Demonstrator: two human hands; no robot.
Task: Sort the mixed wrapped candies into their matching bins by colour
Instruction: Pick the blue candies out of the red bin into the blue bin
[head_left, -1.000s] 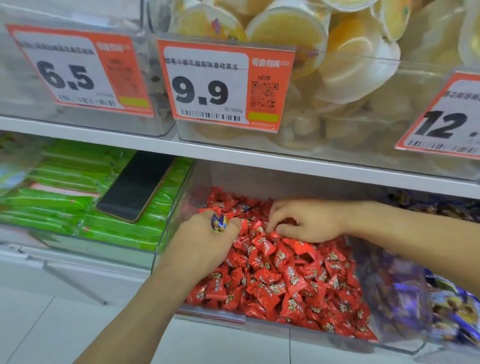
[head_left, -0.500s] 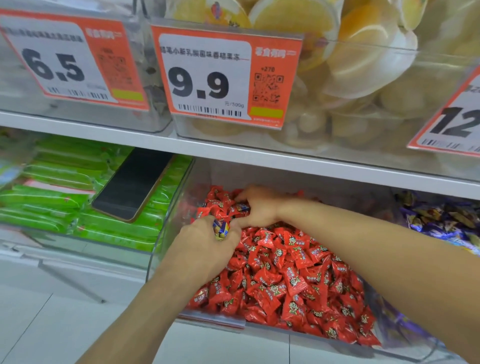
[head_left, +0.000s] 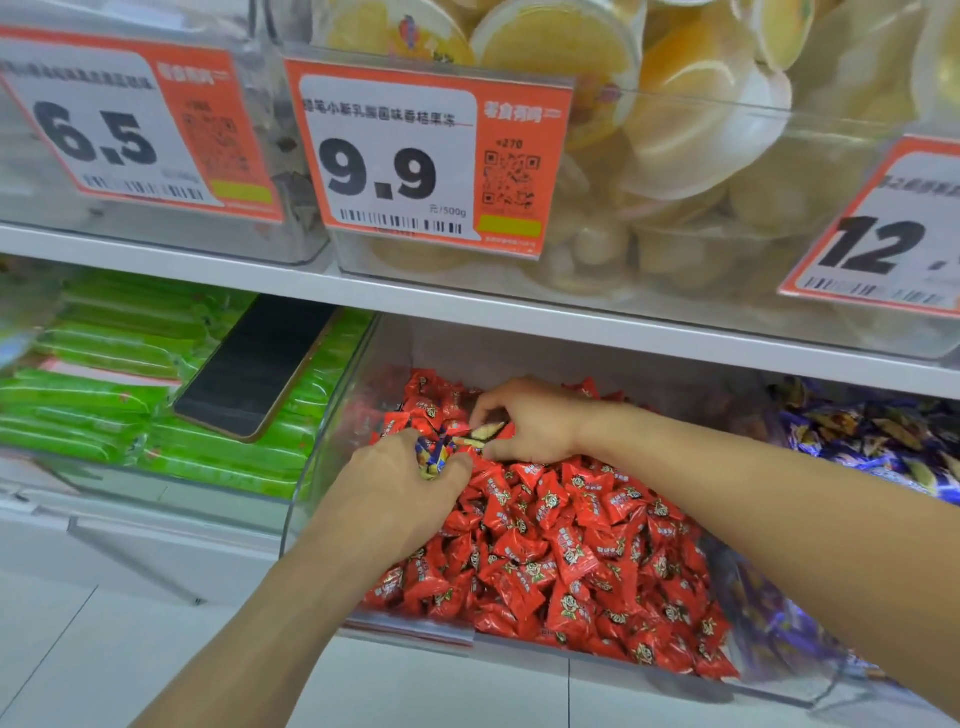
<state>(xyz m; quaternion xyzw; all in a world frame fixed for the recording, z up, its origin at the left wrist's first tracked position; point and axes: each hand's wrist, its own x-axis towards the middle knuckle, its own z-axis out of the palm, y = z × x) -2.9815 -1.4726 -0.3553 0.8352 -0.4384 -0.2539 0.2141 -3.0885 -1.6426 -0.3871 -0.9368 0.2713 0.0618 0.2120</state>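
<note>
A clear bin on the lower shelf is heaped with red wrapped candies. My left hand rests over the bin's left side and grips several blue wrapped candies in its curled fingers. My right hand reaches across from the right to the back of the red heap and pinches a dark candy with a yellow patch, close to the left hand's fingers. To the right, a neighbouring bin holds blue and purple wrapped candies.
A dark phone lies on green packets in the bin to the left. A white shelf edge runs just above the hands. Bins above it hold yellow jelly cups behind orange price tags. A pale tiled floor lies below.
My right hand moved left and back across the red heap and now pinches a dark and yellow candy next to my left hand. The left hand kept its blue candies.
</note>
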